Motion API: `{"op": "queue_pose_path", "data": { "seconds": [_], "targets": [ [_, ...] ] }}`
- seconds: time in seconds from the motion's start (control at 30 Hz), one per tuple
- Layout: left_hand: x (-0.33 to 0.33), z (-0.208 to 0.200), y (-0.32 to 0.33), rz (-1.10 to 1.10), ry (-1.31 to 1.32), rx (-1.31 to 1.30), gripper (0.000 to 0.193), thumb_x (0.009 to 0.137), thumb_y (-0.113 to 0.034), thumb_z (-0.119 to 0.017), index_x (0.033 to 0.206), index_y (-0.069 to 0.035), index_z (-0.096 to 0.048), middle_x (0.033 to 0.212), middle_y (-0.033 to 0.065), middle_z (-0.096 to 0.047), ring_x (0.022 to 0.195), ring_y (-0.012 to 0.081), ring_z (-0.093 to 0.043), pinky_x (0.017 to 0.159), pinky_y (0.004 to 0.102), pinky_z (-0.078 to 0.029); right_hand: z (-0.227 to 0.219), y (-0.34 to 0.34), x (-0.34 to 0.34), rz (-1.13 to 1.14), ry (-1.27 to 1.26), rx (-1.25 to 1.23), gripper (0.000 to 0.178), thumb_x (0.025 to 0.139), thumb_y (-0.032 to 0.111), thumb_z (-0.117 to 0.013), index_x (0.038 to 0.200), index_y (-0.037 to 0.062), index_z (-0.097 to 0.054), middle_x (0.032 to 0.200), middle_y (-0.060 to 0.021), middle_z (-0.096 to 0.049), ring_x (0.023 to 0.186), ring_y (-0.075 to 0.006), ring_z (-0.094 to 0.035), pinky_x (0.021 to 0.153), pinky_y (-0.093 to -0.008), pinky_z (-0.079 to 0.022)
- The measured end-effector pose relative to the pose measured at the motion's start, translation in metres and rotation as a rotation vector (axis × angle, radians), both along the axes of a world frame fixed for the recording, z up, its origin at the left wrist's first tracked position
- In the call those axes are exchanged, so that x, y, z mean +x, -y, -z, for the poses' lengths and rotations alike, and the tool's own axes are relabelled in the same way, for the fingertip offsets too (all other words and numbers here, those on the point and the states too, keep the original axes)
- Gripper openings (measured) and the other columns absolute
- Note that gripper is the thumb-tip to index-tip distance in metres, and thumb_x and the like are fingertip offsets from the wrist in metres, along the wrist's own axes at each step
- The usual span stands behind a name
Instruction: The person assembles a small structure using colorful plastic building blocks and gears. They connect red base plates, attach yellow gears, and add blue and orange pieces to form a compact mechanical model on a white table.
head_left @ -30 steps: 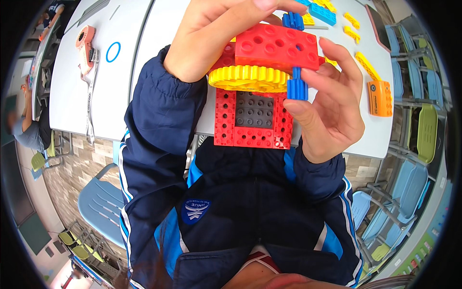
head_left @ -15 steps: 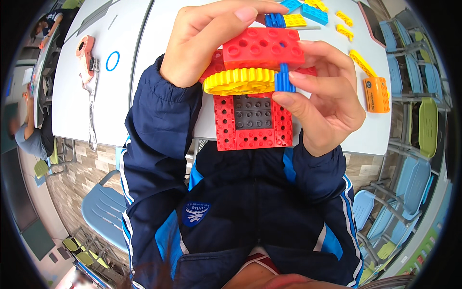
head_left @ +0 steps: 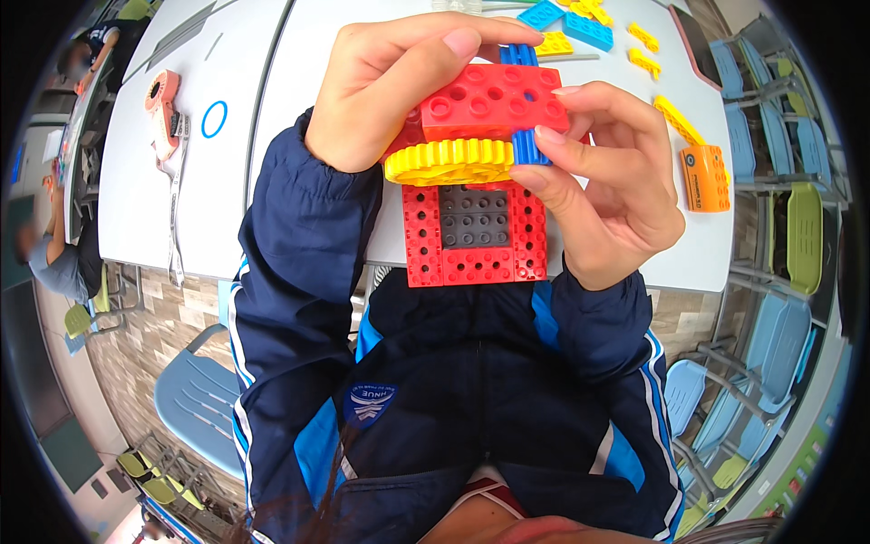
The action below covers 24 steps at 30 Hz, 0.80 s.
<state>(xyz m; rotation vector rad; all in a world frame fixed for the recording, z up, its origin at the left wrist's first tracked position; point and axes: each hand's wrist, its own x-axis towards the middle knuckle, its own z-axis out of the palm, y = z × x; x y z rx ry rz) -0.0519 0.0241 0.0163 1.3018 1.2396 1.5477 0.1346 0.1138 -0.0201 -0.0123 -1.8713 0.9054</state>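
Note:
A red beam brick (head_left: 494,98) with studs and holes stands on a toy-brick model. On its near side is a large yellow gear wheel (head_left: 449,163), seen nearly edge-on. Between thumb and forefinger, my right hand (head_left: 625,172) pinches a small blue gear (head_left: 529,147) beside the yellow wheel's right edge. Another blue gear (head_left: 518,55) sits at the far side of the red brick, under the fingertips of my left hand (head_left: 390,86). That hand curls round the model's left side. Below lies the red frame base (head_left: 476,266) with a dark grey studded plate (head_left: 474,218) inside.
Loose blue bricks (head_left: 587,30) and yellow pieces (head_left: 644,62) lie at the table's far right. An orange block (head_left: 705,179) rests near the right edge beside a yellow beam (head_left: 678,120). To the left are a pink handheld device (head_left: 163,113) with a strap and a blue ring (head_left: 214,119).
My right fingers have brought the small blue gear in closer to the red brick, beside the yellow wheel. The upper part of the model sits slightly lower in view.

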Motion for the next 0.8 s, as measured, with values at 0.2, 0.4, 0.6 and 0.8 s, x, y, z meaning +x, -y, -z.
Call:
{"op": "queue_pose_path", "data": {
  "seconds": [0.2,0.4,0.6,0.8],
  "targets": [
    [0.0,0.011,-0.005,0.049,0.069,0.117,0.046,0.104,-0.023,-0.048,0.137,0.008,-0.053,0.131,0.0237,-0.061,0.122,0.0268,-0.059,0.102,0.0336,-0.048,0.006,-0.021,-0.004,-0.091,-0.022,0.086,0.023,0.082,0.013,-0.08,0.1,0.0009,-0.072,0.121,-0.0194,-0.059,0.102,-0.0229,-0.06,0.091,-0.036,-0.052],
    [-0.006,0.02,-0.011,-0.027,-0.002,0.283,0.069,0.104,-0.042,-0.044,0.151,0.006,-0.031,0.146,0.0264,-0.047,0.136,0.0322,-0.048,0.108,0.0398,-0.046,-0.015,-0.057,-0.008,-0.192,0.199,-0.307,0.036,0.101,0.029,-0.06,0.118,-0.0019,-0.065,0.114,-0.0136,-0.067,0.102,-0.0197,-0.064,0.092,-0.0333,-0.052],
    [-0.008,0.047,-0.013,-0.117,0.043,0.344,0.068,0.103,-0.05,-0.037,0.146,0.003,-0.041,0.145,0.0227,-0.049,0.135,0.0315,-0.047,0.108,0.0435,-0.045,-0.011,-0.091,-0.055,-0.815,0.29,-0.562,0.027,0.1,0.02,-0.062,0.118,0.0002,-0.067,0.114,-0.0084,-0.069,0.104,-0.0168,-0.063,0.094,-0.0304,-0.049],
    [-0.026,0.077,-0.036,-0.048,0.408,0.315,0.061,0.104,-0.048,-0.038,0.135,0.002,-0.051,0.138,0.0196,-0.056,0.124,0.0304,-0.055,0.104,0.0456,-0.047,-0.001,-0.118,-0.073,-0.883,0.432,-0.654,0.025,0.097,0.023,-0.068,0.108,0.0,-0.068,0.102,-0.0047,-0.07,0.094,-0.0136,-0.064,0.086,-0.0278,-0.051]
  ]
}}
